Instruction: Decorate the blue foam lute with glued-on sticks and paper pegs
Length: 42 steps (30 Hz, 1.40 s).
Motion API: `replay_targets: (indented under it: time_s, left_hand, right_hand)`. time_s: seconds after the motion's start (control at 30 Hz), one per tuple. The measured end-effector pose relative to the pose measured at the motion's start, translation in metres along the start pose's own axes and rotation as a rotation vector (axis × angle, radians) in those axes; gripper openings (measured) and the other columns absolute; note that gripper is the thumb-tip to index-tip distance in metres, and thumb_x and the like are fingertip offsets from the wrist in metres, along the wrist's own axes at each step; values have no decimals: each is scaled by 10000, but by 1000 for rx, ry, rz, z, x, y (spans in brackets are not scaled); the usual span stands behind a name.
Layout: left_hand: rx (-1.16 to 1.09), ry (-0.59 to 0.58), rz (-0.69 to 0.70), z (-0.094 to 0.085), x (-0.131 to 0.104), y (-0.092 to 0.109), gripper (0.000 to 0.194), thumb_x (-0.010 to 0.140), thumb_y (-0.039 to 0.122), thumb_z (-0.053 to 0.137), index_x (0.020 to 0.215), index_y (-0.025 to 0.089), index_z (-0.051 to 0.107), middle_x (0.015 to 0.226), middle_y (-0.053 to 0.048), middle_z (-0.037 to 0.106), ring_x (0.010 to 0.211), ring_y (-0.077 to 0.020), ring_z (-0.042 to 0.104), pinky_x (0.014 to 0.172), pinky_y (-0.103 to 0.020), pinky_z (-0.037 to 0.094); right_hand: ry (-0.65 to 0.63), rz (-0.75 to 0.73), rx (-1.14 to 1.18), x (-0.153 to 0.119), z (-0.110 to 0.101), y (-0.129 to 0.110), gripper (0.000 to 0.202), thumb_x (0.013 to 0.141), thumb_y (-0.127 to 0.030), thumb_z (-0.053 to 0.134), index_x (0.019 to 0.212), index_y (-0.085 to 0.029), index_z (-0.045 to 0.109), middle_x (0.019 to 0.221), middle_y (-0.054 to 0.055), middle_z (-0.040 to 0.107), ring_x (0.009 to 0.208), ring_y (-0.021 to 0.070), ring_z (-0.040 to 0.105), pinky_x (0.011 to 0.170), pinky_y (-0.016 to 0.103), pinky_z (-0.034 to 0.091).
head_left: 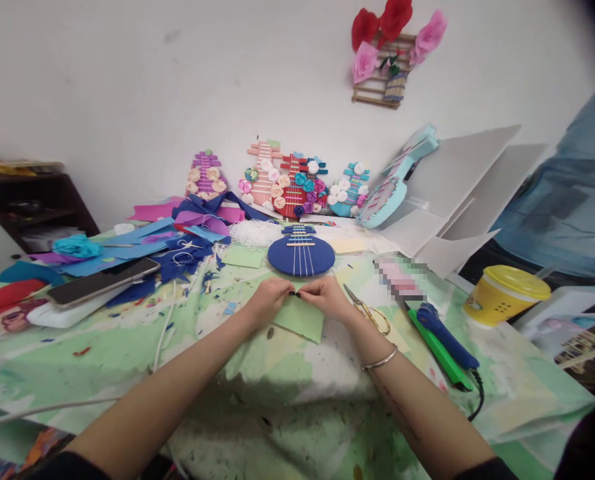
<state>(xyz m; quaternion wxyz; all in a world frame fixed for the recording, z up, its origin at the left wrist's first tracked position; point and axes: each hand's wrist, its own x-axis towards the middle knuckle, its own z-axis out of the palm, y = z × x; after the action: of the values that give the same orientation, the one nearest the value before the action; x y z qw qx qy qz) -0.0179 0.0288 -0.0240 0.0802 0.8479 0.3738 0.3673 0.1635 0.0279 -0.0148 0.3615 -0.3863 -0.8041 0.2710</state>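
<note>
My left hand (270, 297) and my right hand (329, 297) meet in the middle of the table, each with thumb and fingers pinched together. Tiny dark spots show at their fingertips; whether these are a small piece or nails I cannot tell. Under the fingers lies a light green sheet (301, 320). Just beyond is a dark blue toy lute (282, 257) with a round body, pale strings and crossbars. Gold-handled scissors (372, 316) rest beside my right wrist, which wears a silver bangle (381, 359).
Right: a green utility knife (440, 353), a blue corded tool (445, 333), a yellow tub (502, 297). Left: a phone (105, 281), blue cloth scraps (182, 263), a cable (163, 327). White thread (252, 233) lies behind. Decorated lutes (295, 190) lean on the wall.
</note>
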Motion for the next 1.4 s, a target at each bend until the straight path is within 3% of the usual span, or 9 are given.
replay_targets:
  time_s: [0.2,0.37,0.57,0.97,1.13,1.23,1.4]
  left_hand:
    - [-135,0,-123,-4,0,5,189,761,167,464,643,150,610,608,-16,614,599,-139,536,599,-238,370]
    - [-314,16,-189,-11,3,7,177,768,237,482,819,157,632,777,-27,657,701,-152,569,634,-237,405]
    - [-513,74,-276,-8,6,-2,171,733,276,535,770,133,622,737,-52,649,684,-160,585,636,-252,437]
    - [-679,52,-482,-6,7,-3,193,645,266,607,747,122,687,720,-73,704,652,-174,621,601,-258,455]
    - [-687,135,-579,-2,4,-4,119,594,225,614,645,125,655,598,-42,666,561,-154,591,531,-239,421]
    - [-692,169,-575,-2,5,-5,96,581,208,620,623,124,644,582,-31,654,559,-147,582,528,-233,412]
    - [-838,97,-511,-5,7,-8,231,612,291,665,769,123,686,710,-55,690,641,-158,604,611,-261,449]
  right_hand:
    - [48,-48,-13,-1,4,-3,278,756,-305,534,660,-121,719,443,-26,498,444,74,370,428,199,229]
    - [128,-43,-21,0,-6,1,236,749,-278,548,699,-139,732,536,2,621,478,106,489,448,195,308]
    - [167,-75,-79,-1,-14,5,196,751,-231,554,746,-161,738,687,38,711,581,157,603,545,227,418]
    - [135,-165,-377,-2,-8,-2,200,802,-169,532,800,-196,730,732,35,723,602,136,619,585,208,395]
    - [100,-213,-432,-2,1,-3,205,809,-165,526,798,-190,729,684,46,708,607,136,611,575,207,362]
    - [123,-210,-427,-1,4,-4,208,808,-175,525,787,-204,730,689,50,708,612,142,611,579,214,364]
    - [190,-135,-399,-1,-2,-3,201,792,-179,529,793,-219,726,719,34,719,582,139,605,575,218,383]
